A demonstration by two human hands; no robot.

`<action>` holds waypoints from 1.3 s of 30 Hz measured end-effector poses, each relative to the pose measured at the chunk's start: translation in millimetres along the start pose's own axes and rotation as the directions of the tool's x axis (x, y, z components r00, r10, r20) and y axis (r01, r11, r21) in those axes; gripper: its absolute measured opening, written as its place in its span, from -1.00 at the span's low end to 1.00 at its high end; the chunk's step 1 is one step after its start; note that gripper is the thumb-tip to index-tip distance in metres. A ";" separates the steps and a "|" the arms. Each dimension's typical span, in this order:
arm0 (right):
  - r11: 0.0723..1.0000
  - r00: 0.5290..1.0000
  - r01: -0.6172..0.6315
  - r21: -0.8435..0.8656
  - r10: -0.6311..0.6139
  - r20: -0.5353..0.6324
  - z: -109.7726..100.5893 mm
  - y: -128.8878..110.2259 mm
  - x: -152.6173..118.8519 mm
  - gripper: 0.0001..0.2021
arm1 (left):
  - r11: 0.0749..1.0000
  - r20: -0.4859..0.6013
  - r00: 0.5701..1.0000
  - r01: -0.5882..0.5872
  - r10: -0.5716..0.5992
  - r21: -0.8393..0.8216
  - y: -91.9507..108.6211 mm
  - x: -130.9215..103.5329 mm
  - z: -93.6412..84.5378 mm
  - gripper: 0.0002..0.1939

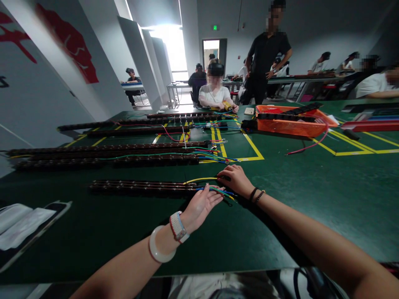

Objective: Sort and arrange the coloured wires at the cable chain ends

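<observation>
A dark cable bundle (140, 187) lies across the green table, its loose coloured wire ends pointing right. My left hand (202, 203) is spread palm up beside those ends, with the blue and green wires (220, 190) running along its fingers. The fingers of my right hand (235, 179) are curled together round the tip of the yellow wire (201, 179), which arches up from the bundle. Below my right fingertips, a few wire ends with small terminals lie near the table surface.
Longer dark bundles (109, 154) lie beyond the hands. An orange basket (286, 129) holding black parts stands at the back right. Papers on a dark board (28, 226) lie at the left. Across the table sits a person (215, 93) with a yellow tool.
</observation>
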State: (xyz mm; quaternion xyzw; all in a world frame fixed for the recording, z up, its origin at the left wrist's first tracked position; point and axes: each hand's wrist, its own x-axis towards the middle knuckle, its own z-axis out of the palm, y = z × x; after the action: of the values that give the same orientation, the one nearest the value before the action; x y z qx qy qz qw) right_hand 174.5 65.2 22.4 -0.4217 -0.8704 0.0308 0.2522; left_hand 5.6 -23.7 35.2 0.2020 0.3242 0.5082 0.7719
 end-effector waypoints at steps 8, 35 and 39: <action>0.994 0.999 -0.033 0.100 0.037 -0.039 -20.7 -9.2 -9.8 -0.70 | 1.000 0.001 1.000 0.007 -0.007 0.004 -0.1 0.2 -1.3 -0.79; 0.969 0.971 0.183 -0.165 -0.152 0.186 -45.4 -18.8 -15.6 -0.71 | 0.996 0.038 0.999 -0.007 0.004 0.088 -0.1 -1.8 0.2 -0.63; 0.982 0.982 0.110 -0.153 -0.083 0.171 -36.4 -14.0 -16.1 -0.68 | 0.990 0.012 1.000 0.012 -0.014 0.140 2.4 -3.4 3.1 -0.66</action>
State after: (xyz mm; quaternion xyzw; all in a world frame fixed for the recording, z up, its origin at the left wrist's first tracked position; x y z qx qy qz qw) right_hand 189.7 38.4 51.2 -0.3942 -0.9072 -0.0177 0.1459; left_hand 5.3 -25.8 39.9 0.2570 0.3553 0.4777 0.7613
